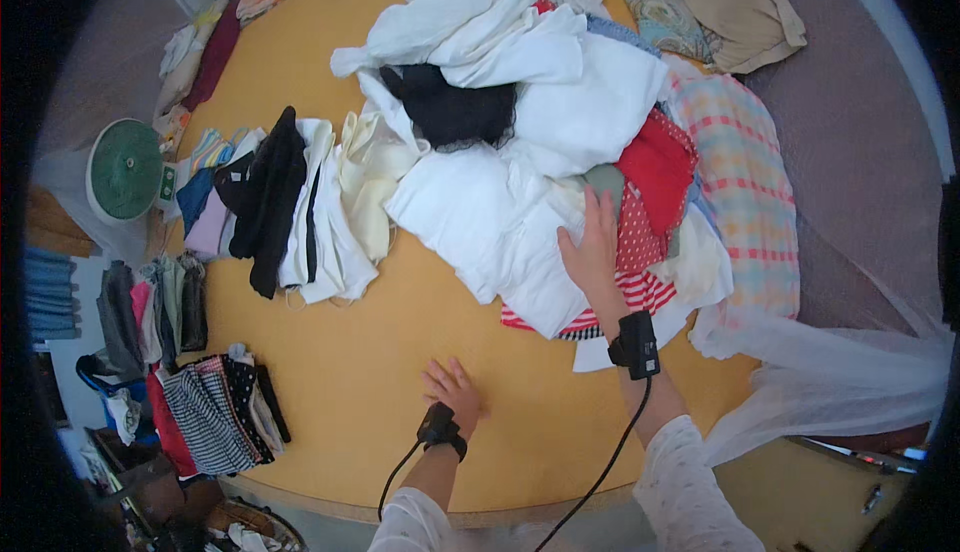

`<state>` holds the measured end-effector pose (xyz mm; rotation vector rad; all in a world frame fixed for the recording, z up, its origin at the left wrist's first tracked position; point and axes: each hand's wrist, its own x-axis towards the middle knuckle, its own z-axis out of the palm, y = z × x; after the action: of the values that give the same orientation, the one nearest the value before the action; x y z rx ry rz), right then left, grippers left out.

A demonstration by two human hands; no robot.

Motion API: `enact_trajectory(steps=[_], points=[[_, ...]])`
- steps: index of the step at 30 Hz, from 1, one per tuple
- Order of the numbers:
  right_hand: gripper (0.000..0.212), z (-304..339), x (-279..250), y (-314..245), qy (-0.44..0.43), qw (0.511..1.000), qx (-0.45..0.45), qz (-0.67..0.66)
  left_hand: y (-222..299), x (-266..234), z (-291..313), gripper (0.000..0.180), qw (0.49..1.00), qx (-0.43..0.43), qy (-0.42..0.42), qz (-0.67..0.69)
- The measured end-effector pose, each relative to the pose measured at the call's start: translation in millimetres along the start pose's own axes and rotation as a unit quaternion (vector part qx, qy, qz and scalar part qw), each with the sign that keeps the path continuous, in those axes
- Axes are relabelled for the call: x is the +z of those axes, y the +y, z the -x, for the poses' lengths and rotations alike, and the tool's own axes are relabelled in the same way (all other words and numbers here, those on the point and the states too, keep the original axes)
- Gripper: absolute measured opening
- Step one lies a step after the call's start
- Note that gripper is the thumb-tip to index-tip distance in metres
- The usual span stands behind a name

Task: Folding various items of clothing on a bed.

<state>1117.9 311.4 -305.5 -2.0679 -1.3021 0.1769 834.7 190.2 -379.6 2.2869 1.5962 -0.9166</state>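
Observation:
My left hand (453, 392) lies open on the yellow mat (360, 362), fingers spread, with nothing in it. Further forward, my right hand (595, 252) rests on the large heap of loose clothes, its fingers stretched out. Under and beside it are a white garment (480, 212), a grey-green cloth (604, 182) and a red polka-dot garment (640, 227). A plain red piece (657, 157) lies just right of the fingertips. Red-and-white striped cloth (650, 292) shows below the right hand. Higher on the heap sits a black lace-edged garment (455, 110).
Folded clothes stand in rows at left, including black ones (275, 202), cream ones (365, 172) and striped ones (210, 412). A green round fan (128, 170) stands beyond them. A plaid quilt (745, 192) and white netting (840, 382) border the right side.

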Motion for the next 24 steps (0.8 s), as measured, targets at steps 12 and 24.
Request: enact_trajectory(steps=[12, 24], points=[[0.033, -73.3, 3.8, -3.0, 0.038, 0.964, -0.111, 0.237, 0.4, -12.3, 0.1, 0.119, 1.000, 0.003, 0.000, -0.010], [0.015, 56.2, -86.0, -80.3, -0.083, 0.973, -0.212, -0.043, -8.0, -7.3, 7.3, 0.094, 0.998, 0.053, 0.013, 0.008]])
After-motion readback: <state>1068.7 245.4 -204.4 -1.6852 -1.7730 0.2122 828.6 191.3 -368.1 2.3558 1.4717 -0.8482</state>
